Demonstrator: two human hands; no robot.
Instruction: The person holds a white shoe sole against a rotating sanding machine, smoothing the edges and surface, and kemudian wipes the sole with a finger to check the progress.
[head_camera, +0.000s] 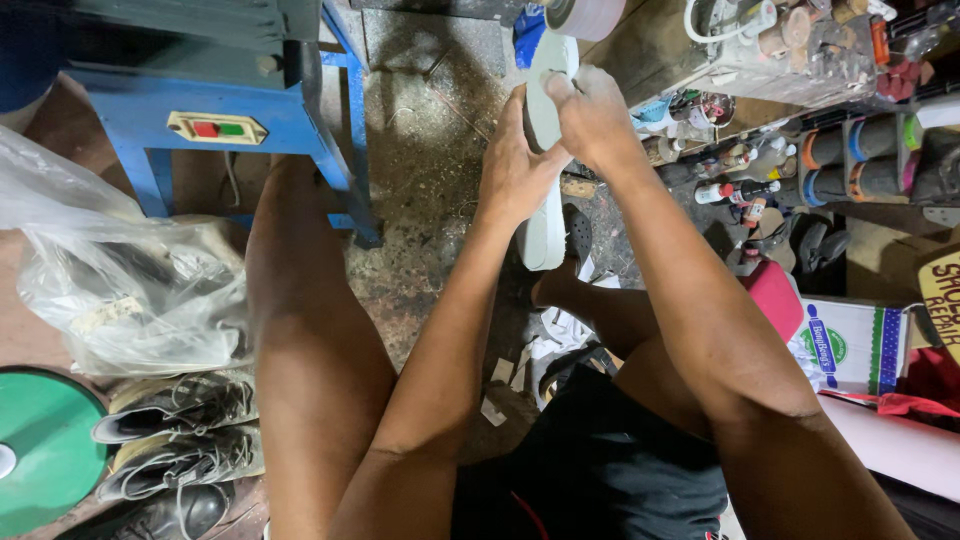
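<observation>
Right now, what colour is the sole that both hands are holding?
Pale grey-white; the shoe sole shows best in the head view, below the left hand and right hand.

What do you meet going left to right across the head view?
Green disc → plastic bag → boots → blue stand → left hand → right hand, both gripping the pale sole → white box.
</observation>
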